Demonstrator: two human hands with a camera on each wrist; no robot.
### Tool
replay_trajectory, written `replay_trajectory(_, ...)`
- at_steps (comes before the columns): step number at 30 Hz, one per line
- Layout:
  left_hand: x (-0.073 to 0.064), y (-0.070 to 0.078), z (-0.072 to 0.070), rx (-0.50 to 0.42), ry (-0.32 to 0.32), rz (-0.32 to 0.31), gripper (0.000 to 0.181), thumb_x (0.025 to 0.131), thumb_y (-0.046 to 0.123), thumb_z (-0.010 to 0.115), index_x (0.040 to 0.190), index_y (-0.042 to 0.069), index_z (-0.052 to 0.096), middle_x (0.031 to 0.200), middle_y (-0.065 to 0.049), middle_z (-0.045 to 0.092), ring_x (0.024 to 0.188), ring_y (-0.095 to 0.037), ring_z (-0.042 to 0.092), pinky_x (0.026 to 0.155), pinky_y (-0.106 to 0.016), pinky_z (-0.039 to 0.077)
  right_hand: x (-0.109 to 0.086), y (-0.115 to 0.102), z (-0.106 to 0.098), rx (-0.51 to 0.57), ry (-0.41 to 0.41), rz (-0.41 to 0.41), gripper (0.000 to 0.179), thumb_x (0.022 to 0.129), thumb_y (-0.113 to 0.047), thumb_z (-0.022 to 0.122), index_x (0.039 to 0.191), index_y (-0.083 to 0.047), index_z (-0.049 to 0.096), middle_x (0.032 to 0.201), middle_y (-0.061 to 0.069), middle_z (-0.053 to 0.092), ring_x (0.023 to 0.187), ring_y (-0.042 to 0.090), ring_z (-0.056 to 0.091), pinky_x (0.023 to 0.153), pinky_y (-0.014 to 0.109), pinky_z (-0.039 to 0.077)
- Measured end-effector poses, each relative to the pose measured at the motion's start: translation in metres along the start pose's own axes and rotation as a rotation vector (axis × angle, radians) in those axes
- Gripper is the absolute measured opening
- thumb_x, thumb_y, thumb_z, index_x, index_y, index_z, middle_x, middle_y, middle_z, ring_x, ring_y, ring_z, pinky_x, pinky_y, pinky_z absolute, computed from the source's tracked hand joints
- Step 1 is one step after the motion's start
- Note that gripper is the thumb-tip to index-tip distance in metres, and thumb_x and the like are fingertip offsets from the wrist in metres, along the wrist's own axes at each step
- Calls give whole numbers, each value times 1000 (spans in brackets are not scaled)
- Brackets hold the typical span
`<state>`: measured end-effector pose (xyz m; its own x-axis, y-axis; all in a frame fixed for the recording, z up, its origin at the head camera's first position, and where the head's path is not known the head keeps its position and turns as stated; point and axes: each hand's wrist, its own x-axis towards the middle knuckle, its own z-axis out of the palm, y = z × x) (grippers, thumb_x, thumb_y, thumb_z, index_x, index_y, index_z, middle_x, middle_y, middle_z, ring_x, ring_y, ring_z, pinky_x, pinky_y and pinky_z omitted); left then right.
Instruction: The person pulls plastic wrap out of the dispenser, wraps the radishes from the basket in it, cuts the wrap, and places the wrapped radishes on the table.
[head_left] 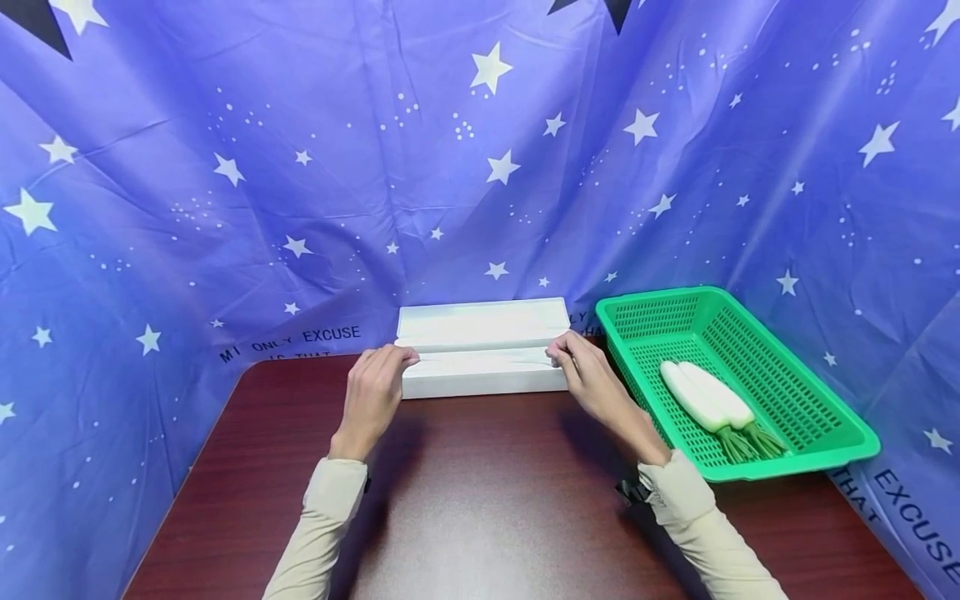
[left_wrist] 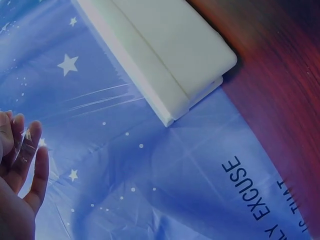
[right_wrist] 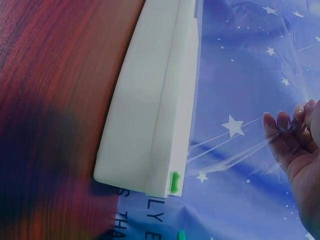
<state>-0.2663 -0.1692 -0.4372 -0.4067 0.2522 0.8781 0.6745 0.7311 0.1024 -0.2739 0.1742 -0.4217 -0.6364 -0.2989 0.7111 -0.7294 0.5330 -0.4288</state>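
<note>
A long white cling film dispenser (head_left: 483, 384) lies at the back of the table, its lid (head_left: 483, 321) raised behind it. Clear cling film (right_wrist: 235, 159) stretches in creases from the dispenser to both hands. At the dispenser's left end, my left hand (head_left: 372, 390) pinches one corner of the film between thumb and fingers. My right hand (head_left: 595, 382) pinches the other corner at the right end. In the right wrist view a small green slider (right_wrist: 174, 182) shows on the dispenser's edge.
To the right stands a green plastic basket (head_left: 795, 467) with slotted walls. Two white radishes (head_left: 705, 402) with trimmed green stalks lie in it. A dark red wooden table (head_left: 480, 500) carries everything, and a blue curtain (head_left: 420, 167) with white stars hangs close behind.
</note>
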Motion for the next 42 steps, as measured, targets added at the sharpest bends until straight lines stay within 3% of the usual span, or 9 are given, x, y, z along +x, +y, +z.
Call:
replay_trajectory(12,3,4,-6,3,16,38,8,91,-3,72,95,3,71,84,-8,70,73,-26,67,67,-39,52,1,-6,-8,-10,-14,-44,13,97,7,66,94,-4,60,84,2,58,76,10,49,68,22,40)
replay_trajectory(15,4,5,-7,-3,29,40,2,96,2,69,95,2,70,85,-8,70,73,-26,66,67,-39,52,1,-8,-9,0,-6,-51,13,96,8,66,94,-3,61,84,3,58,76,10,49,69,20,39)
replay_trajectory(21,6,6,-9,1,37,41,20,105,14,60,95,1,70,85,-8,70,73,-27,66,68,-40,52,3,-12,-12,6,1,-61,12,96,9,65,96,-2,61,85,5,59,77,12,50,71,19,39)
replay_trajectory(42,5,16,-18,29,60,78,13,102,10,63,94,2,70,84,-7,70,73,-27,66,68,-40,54,-3,-14,-16,39,34,-94,16,94,14,64,95,-1,62,87,4,60,72,9,48,66,17,39)
